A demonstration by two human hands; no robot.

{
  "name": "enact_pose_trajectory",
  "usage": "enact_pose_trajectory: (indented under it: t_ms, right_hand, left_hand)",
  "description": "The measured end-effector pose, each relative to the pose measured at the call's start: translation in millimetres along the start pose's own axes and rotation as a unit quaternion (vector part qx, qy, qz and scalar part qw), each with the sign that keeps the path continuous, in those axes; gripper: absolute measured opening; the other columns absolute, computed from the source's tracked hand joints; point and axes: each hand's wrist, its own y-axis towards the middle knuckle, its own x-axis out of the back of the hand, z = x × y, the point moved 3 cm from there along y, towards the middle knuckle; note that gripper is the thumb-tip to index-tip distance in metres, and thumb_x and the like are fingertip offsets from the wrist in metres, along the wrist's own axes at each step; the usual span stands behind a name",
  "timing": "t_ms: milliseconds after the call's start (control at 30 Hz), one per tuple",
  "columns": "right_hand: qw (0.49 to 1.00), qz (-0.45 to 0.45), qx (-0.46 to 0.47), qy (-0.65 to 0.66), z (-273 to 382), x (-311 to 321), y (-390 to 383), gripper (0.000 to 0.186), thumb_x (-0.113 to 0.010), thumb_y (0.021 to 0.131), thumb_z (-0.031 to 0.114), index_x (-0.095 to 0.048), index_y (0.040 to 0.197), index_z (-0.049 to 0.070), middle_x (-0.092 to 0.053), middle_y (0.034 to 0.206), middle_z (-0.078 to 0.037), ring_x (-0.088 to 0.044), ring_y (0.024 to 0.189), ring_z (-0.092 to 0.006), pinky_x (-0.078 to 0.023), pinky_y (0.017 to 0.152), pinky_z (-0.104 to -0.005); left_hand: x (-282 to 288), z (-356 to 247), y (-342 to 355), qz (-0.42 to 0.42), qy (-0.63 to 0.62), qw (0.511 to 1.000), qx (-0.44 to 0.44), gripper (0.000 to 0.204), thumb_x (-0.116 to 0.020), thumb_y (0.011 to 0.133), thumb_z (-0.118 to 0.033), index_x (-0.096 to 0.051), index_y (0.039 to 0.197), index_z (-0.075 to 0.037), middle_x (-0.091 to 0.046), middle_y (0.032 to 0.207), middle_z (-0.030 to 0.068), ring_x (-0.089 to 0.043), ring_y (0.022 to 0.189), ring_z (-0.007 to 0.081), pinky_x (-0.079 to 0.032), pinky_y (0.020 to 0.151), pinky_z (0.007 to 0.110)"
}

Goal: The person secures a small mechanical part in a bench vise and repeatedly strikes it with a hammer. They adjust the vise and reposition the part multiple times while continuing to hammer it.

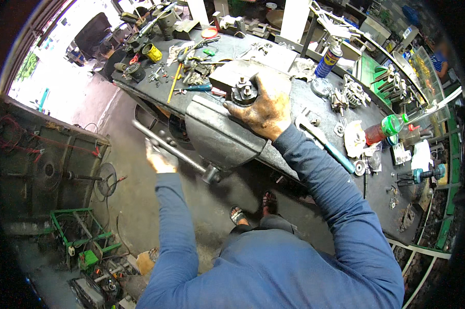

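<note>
My right hand (263, 108) is wrapped around a round dark metal part with studs and nuts (243, 88), held at the top of the large steel bench vise (219, 129). Lower on the left, my left hand (161, 157) is at the long vise handle bar (191, 162); its fingers are blurred and partly hidden, so their grip is unclear. A teal-handled screwdriver (198, 88) and a yellow rod (175, 82) lie left of the vise. A wrench with a teal handle (335, 157) lies to its right.
The cluttered workbench (405, 221) holds a spray can (328, 62), bottles (377, 131) and several metal parts. At the left stand a metal panel (36, 159) and a green frame (80, 226), above a concrete floor. Another person (441, 64) is at the far right.
</note>
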Motion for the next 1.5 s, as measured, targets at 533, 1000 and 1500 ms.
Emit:
enact_pose_trajectory:
  t_ms: [533,1000,1500]
  right_hand:
    - [0.999,0.006,0.037,0.019,8.6,-9.6,4.2,0.062,-0.087,0.067,0.041,-0.058,0.107,0.003,-0.066,0.093,-0.018,-0.067,0.087,-0.0368,-0.053,0.077,-0.0466]
    - [0.998,0.009,0.042,0.052,1.0,-10.8,0.3,0.074,-0.092,0.063,0.042,-0.056,0.113,0.001,-0.065,0.1,-0.021,-0.066,0.089,-0.0389,-0.054,0.077,-0.0468]
    - [0.939,-0.12,-0.298,-0.125,-50.2,62.6,-183.3,0.05,-0.074,0.087,0.019,-0.055,0.128,-0.001,-0.058,0.106,-0.015,-0.056,0.076,-0.02,-0.049,0.071,-0.0339]
  left_hand:
    - [158.6,185.8,-70.3,0.158,0.463,0.86,0.146,0.022,-0.067,0.089,-0.024,-0.062,0.098,-0.005,-0.067,0.095,0.0081,-0.066,0.089,0.0239,-0.054,0.079,0.04]
    - [205.7,164.0,39.0,-0.229,0.044,0.938,0.255,0.037,-0.039,0.106,-0.045,-0.05,0.087,-0.016,-0.06,0.1,0.0104,-0.059,0.095,0.0268,-0.049,0.091,0.049]
    - [203.2,160.7,94.0,-0.079,0.138,0.937,0.313,0.042,-0.042,0.104,-0.05,-0.058,0.105,-0.012,-0.063,0.106,0.0151,-0.061,0.098,0.0281,-0.051,0.094,0.047]
